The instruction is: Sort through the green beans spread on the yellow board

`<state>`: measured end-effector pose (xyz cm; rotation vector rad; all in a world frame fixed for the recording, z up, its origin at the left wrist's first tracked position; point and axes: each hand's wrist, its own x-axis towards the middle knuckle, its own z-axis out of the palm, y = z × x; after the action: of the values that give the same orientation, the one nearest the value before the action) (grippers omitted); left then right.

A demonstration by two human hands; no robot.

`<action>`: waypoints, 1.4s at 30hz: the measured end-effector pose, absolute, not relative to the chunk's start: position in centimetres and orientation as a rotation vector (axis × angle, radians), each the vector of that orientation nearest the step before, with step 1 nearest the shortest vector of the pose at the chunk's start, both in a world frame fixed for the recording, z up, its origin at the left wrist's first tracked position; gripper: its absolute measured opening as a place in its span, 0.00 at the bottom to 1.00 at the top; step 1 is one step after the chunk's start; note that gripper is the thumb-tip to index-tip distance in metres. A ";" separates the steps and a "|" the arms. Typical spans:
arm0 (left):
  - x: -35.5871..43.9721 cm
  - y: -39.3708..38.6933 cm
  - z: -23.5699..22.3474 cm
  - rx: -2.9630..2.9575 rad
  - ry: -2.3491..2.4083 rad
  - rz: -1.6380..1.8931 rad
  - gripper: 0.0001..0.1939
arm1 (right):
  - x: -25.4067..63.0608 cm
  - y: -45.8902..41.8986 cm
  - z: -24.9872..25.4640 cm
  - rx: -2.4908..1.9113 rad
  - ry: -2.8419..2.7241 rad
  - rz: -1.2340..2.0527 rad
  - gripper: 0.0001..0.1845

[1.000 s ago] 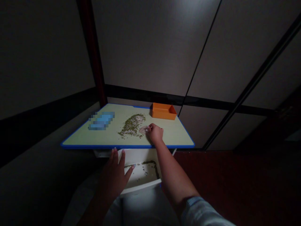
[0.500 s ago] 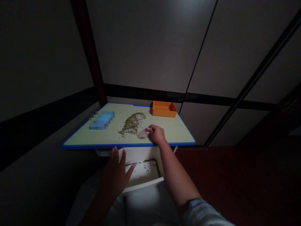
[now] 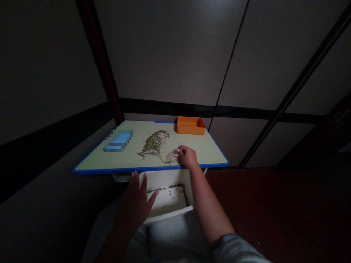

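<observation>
My right hand [image 3: 187, 156] is closed on a clear, thin rounded piece of plastic [image 3: 172, 156], held low over the tabletop at the near edge of a scattered patch of small green beans or grains [image 3: 154, 142]. What the plastic piece is exactly, I cannot make out. Under the table's front edge sits a white bin [image 3: 167, 216] with several green grains along its inside corners. My left hand [image 3: 135, 199] lies over the bin's left side, fingers spread, the thumb reaching over its inside.
An orange open box [image 3: 191, 129] stands at the table's back right. A blurred blue item [image 3: 119, 140] lies on the left. The pale tabletop [image 3: 94, 160] has a blue rim, with dark panels [image 3: 170, 54] behind and a reddish floor [image 3: 246, 208] to the right.
My right hand has moved slightly to the right with the clear plastic piece. My left hand stays at the bin. A few grains lie nearer the table's front edge.
</observation>
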<state>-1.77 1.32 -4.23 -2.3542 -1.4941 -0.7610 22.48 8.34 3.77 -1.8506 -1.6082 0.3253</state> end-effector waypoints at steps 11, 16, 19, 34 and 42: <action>-1.6 1.2 -4.2 -2.365 -1.522 -0.717 0.35 | 22.7 7.8 3.7 -1.853 -1.559 0.253 0.12; -1.4 1.0 -4.0 -2.380 -1.525 -0.723 0.36 | 23.0 7.4 3.9 -2.047 -1.459 0.159 0.13; -1.3 1.0 -4.0 -2.380 -1.500 -0.737 0.36 | 22.9 7.2 4.0 -2.095 -1.454 0.132 0.14; -1.4 1.5 -5.0 -2.320 -1.405 -0.773 0.37 | 23.3 7.4 3.9 -2.186 -1.317 0.074 0.15; -1.4 1.5 -4.8 -2.332 -1.406 -0.743 0.37 | 23.0 7.2 4.1 -2.143 -1.449 0.143 0.14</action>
<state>-1.42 1.45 -4.81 -2.3315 -1.4060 -0.7427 23.01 7.23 4.11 -2.1428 -1.4487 0.1430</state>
